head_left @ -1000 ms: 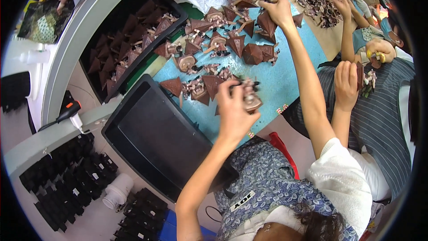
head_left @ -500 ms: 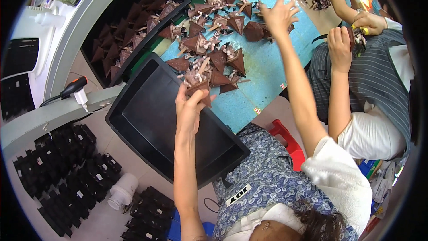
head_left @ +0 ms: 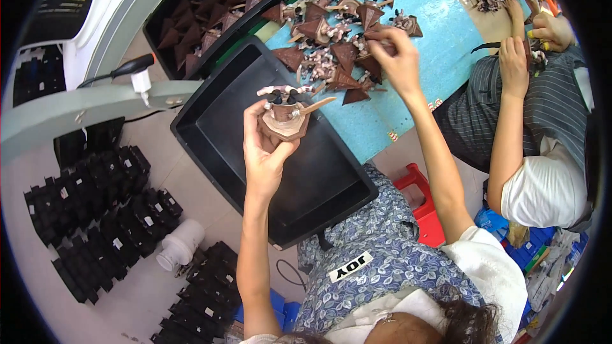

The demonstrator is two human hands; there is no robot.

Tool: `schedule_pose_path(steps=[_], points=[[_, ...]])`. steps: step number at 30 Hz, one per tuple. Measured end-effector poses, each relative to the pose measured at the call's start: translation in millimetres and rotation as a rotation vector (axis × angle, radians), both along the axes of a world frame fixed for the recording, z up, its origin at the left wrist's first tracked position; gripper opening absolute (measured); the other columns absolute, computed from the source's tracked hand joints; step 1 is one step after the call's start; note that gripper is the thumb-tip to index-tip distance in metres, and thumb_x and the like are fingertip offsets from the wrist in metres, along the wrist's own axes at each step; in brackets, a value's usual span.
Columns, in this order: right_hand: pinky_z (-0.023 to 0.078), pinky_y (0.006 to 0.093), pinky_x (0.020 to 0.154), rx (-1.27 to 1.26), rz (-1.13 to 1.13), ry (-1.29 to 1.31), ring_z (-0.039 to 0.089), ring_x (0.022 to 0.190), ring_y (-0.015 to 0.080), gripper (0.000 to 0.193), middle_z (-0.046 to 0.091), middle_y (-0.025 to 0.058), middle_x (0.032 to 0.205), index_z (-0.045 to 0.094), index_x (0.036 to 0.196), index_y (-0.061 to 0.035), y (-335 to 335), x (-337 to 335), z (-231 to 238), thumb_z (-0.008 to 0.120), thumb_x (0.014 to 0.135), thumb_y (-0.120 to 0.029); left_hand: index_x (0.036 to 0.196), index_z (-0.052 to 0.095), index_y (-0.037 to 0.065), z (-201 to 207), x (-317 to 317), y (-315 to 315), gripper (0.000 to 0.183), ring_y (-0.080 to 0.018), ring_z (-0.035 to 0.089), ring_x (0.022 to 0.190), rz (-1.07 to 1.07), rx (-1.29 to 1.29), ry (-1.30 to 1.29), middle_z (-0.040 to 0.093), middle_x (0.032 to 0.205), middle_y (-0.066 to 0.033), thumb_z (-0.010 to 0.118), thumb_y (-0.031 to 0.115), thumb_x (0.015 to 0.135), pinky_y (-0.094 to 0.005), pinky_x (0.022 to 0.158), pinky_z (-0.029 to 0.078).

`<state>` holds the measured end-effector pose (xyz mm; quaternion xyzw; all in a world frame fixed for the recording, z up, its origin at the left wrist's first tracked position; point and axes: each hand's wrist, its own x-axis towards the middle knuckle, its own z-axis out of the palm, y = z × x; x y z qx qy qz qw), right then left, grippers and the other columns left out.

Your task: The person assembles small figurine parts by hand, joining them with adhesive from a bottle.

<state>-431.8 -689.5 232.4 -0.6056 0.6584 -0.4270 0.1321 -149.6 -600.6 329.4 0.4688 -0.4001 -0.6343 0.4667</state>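
Observation:
Above the black tray (head_left: 287, 185), my left hand (head_left: 264, 169) grips a brown cone-shaped figurine (head_left: 285, 124). Its faceted, lighter brown side faces up, with pinkish and black parts and a thin brown stick jutting out to the right. Over on the blue work mat (head_left: 357, 124), my right hand (head_left: 398, 64) has its fingers bent and closed round a brown pointed figurine (head_left: 377, 32) at the right side of the pile. Fingers partly cover that piece. Many similar figurines (head_left: 315, 28) lie heaped around it, brown cones mixed with pinkish and black parts.
A second black tray (head_left: 191, 67) full of brown cones stands at the upper left. Beside it curves a grey rail (head_left: 105, 99) bearing a black plug and white adapter. At the right a co-worker's hands (head_left: 513, 67) hold a piece. A red stool (head_left: 421, 204) stands below the mat.
My left hand has lifted its figurine off the pile's edge, turning the faceted side up over the tray. My right hand, spread and blurred before, has come nearer and closed on a piece.

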Motion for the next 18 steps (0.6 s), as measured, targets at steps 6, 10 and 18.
schedule_pose_path(steps=[6,10,18], points=[[0.050,0.0373,0.088,0.008,0.216,-0.319,0.062,0.100,0.0279,0.051,0.063,0.0165,0.113,0.064,0.112,-0.0025,53,85,112,0.081,0.074,-0.033,0.118,0.053,0.004,20,20,17,0.051,-0.0233,0.059,0.111,-0.050,-0.499,-0.606,0.059,0.122,-0.0146,0.064,-0.007,0.069,-0.0318,0.087,0.050],[0.051,0.0337,0.078,-0.038,0.610,-0.269,0.062,0.090,0.0278,0.037,0.063,0.0116,0.099,0.064,0.107,-0.0035,109,121,128,0.076,0.073,-0.007,0.133,0.041,0.005,25,14,39,0.066,-0.0254,0.055,0.117,0.043,-0.433,-0.623,0.053,0.130,-0.0154,0.063,-0.008,0.072,-0.0373,0.095,0.046],[0.052,0.0352,0.066,-0.160,0.517,-0.100,0.063,0.081,0.0266,0.031,0.064,0.0081,0.090,0.066,0.096,-0.0033,169,143,137,0.069,0.066,0.003,0.111,0.053,0.007,17,14,56,0.036,-0.0251,0.064,0.097,0.018,0.603,0.737,0.064,0.107,-0.0120,0.044,0.040,0.100,-0.0392,0.071,0.056]])
